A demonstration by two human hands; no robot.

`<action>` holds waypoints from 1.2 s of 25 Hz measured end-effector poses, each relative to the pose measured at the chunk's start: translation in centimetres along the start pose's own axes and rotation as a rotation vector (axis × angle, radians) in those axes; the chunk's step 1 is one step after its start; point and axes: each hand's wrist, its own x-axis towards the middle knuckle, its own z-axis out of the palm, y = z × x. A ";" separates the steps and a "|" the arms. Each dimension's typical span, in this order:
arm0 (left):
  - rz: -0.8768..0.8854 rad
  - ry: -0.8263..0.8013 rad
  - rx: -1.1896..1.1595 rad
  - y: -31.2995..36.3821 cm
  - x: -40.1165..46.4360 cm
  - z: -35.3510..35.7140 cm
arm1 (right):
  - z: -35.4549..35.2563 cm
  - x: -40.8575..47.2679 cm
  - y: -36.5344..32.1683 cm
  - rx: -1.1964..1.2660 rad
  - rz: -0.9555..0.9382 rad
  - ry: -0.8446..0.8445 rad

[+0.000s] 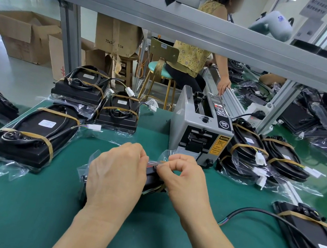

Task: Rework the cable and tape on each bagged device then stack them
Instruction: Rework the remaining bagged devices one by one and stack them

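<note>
Left hand [116, 177] clamps down over the bagged device [154, 178] on the green mat [20, 209], device mostly hidden under its palm and poking out right, where right hand [180, 175] pinches the bag's plastic and tape at the top edge, tape dispenser [199, 129] just behind.

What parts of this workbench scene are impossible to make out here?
Head view:
- Bagged device being worked on: mostly hidden under the left hand and right hand.
- White label on the nearest taped device: print too small.
- Device at right: cut off by the frame edge.
- Worker's face: blurred.
</note>
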 end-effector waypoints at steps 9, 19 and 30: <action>0.016 0.004 0.000 -0.1 -0.1 0.1 | 0.4 -0.4 -0.1 -0.104 -0.038 0.064; 0.014 -0.002 0.010 -0.2 0.1 0.1 | 0.3 0.2 0.3 0.202 0.044 -0.046; 0.024 0.002 -0.008 -0.3 0.1 0.2 | 0.6 -0.1 0.6 0.309 0.133 0.085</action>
